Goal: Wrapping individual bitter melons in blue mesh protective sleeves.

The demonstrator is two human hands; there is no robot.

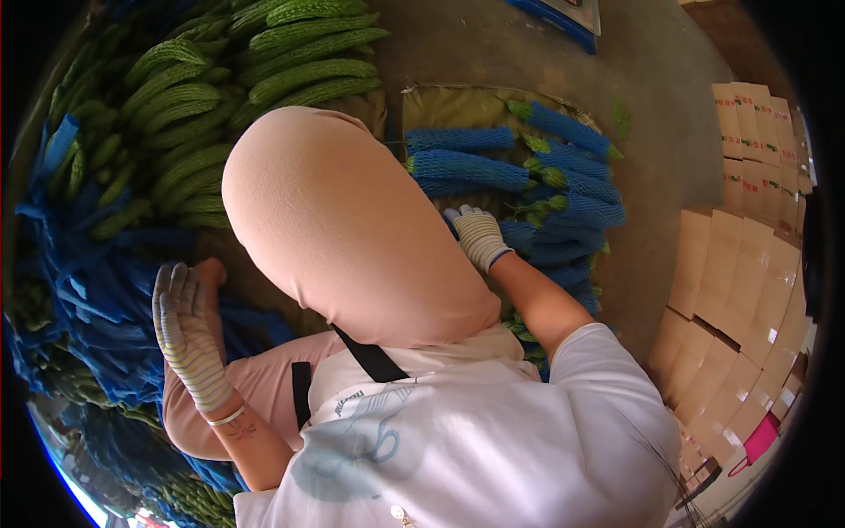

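Note:
My left hand (189, 336), in a striped knit glove with grey fingers, is raised beside my bent leg. Its fingers are stretched out, with nothing in them. Loose blue foam net sleeves (101, 304) lie in a heap just left of it. On the other side of my knee, my right hand (482, 239), gloved alike, reaches down with fingers curled on a bitter melon in a blue net sleeve (450, 225), mostly hidden by the hand and knee. Beyond it lie several sleeved bitter melons (471, 169), with green tips poking out.
Bare bitter melons (308, 44) are piled at the far left. A mat (422, 110) lies under the sleeved ones. Cardboard boxes (722, 273) are stacked at the right, near a pink item (757, 442). A blue-edged device (568, 19) sits at the back. My knee (308, 176) rises between my hands.

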